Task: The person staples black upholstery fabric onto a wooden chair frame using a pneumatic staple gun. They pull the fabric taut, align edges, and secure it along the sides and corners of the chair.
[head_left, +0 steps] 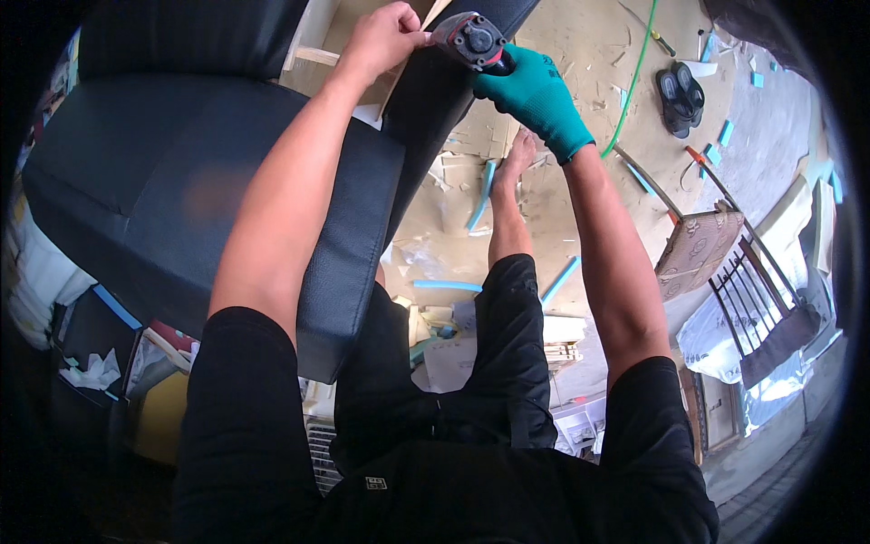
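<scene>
Head view: the right hand (541, 98) grips a power tool (474, 41) at black upholstery (417, 136); whether the left hand (385, 38) holds anything is unclear.

Handheld tool (476, 41), dark grey with red trim and a round bolted cap turned upward; gripped at the upper edge of a narrow black padded panel (421, 113), contact unclear. Black leather-look seat (199, 172), thickly padded, seamed, lying left of the slanting panel.

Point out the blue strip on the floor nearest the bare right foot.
The curved blue strip just left of that foot; the other strips lie farther away.
</scene>
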`<state>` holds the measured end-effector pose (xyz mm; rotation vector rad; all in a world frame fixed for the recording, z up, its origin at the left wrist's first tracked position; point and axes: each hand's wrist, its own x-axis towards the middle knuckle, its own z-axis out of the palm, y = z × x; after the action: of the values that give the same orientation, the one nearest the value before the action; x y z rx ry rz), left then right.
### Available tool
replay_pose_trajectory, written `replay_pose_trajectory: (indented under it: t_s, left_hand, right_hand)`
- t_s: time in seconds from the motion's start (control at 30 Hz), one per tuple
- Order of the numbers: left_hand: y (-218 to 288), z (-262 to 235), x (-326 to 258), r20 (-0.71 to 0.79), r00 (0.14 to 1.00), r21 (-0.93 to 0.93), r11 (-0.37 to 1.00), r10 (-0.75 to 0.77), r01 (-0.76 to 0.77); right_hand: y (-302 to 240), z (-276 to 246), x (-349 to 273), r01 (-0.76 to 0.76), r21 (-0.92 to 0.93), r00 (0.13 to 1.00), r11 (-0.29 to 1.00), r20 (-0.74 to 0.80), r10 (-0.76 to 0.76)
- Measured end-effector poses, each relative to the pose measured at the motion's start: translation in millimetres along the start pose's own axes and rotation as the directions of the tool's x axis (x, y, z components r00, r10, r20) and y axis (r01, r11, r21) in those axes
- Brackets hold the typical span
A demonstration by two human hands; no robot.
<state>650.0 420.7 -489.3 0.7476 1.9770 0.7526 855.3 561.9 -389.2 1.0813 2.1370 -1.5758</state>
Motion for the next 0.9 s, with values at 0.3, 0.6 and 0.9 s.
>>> replay_pose_trajectory:
  t_s: [0.3,0.6,0.9]
  left_hand:
    - [-18,5,8,-0.015,0.974,0.077,0.971,0.226,-0.224]
    - [12,-10,-13,-0.005,0.999,-0.121,0.992,-0.043,0.042]
    - [17,-10,-8,0.016,1.0,-0.04,0.999,0.011,-0.01]
  right_hand:
    - [-1,-5,8,0.135,-0.222,0.991,0.966,0.011,-0.136]
    - [-42,-13,12,0.14,-0.321,0.985,0.936,0.146,-0.098]
    - [-19,-14,14,0.331,-0.234,0.943,0.914,0.108,-0.314]
